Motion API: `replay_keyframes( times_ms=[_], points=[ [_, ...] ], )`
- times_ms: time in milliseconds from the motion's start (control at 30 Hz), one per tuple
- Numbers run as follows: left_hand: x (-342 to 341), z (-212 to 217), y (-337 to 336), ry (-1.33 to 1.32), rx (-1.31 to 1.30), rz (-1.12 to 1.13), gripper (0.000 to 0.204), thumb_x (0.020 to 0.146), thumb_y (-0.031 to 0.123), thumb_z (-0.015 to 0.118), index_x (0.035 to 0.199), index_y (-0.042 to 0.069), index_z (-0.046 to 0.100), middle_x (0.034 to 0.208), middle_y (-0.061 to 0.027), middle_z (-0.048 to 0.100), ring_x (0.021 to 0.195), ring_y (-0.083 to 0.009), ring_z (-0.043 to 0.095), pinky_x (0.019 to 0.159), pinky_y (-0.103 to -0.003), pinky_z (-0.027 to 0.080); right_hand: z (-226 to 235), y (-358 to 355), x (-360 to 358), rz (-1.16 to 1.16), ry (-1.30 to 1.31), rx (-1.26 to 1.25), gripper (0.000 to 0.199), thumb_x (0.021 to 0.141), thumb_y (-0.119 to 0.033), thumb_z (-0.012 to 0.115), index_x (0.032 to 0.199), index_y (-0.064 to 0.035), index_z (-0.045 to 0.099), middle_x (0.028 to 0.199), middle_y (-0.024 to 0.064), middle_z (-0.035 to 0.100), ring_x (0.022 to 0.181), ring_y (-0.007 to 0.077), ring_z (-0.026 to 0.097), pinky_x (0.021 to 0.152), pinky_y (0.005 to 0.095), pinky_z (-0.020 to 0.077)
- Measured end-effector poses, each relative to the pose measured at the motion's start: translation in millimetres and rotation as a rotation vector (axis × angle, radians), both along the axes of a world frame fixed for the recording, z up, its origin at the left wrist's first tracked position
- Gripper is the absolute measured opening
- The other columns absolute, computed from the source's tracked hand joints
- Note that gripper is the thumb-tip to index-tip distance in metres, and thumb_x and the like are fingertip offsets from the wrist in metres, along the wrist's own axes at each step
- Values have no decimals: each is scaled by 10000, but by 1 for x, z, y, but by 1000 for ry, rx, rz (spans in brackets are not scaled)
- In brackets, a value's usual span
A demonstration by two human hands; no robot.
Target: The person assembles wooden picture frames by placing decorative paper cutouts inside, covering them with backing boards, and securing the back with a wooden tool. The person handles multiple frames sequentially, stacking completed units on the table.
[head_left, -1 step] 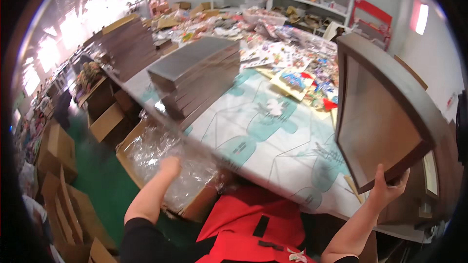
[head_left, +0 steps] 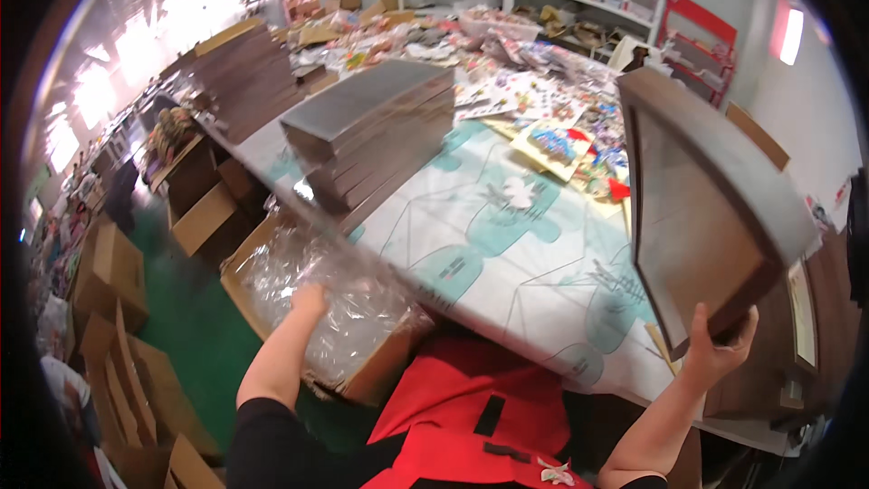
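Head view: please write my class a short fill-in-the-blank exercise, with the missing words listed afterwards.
The right grip holds the brown frame by its ____ end.
The left grip is over the cardboard box of clear ____.
The apron is ____.
The floor is ____.

Missing words: lower; plastic; red; green.

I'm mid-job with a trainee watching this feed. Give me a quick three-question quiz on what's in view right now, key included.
1. Multiple choice: which hand supports the raised brown frame? (a) left, (b) right, (c) both.
2. True or false: the table cover is plain red.
3. Fill the gap: the cardboard carton by the left hand contains crumpled, clear ____.

Key
1. b: the right hand is at its lower end.
2. False: it is white with teal patches and dark lines.
3. Plastic.
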State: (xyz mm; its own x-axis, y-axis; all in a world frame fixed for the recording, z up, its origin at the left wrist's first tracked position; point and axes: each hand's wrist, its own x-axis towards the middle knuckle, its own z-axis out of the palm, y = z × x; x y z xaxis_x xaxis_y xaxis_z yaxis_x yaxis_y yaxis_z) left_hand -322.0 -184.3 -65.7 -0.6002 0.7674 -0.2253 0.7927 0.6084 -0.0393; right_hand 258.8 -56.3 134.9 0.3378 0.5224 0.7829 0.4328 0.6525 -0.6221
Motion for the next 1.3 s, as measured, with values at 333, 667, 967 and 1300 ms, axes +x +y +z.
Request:
replay_keyframes(
  times_ms=[333,667,967,1300],
  points=[
    [44,-4,-3,-685,753,303,649,675,-76,522,1311,25,439,1326,-207,480,1260,-338,441,1048,-367,341,-52,-4,-87,172,-830,207,540,537,-45,768,1049,-31,597,1004,138,659,908,297,656,760,381,523],
    [165,40,29,-374,1254,-434,444,831,-2,523,1263,-20,418,1385,-229,401,1310,-382,358,1104,-467,239,-116,-10,-143,85,-994,136,205,762,-137,593,954,-71,619,1030,67,652,987,198,628,827,328,489],
    [227,55,69,-376,1087,-754,356,837,39,573,1186,10,508,1302,-180,508,1285,-378,407,1092,-517,220,-126,6,-48,107,-543,-204,171,798,-29,610,969,-32,616,949,124,642,923,314,604,805,413,475],
    [238,57,75,-187,912,-797,291,826,176,621,1099,81,599,1230,-80,578,1207,-266,495,1080,-486,175,-161,42,118,-278,-627,-795,131,799,-88,654,910,-24,630,881,151,621,904,342,554,834,424,430]
  ],
)
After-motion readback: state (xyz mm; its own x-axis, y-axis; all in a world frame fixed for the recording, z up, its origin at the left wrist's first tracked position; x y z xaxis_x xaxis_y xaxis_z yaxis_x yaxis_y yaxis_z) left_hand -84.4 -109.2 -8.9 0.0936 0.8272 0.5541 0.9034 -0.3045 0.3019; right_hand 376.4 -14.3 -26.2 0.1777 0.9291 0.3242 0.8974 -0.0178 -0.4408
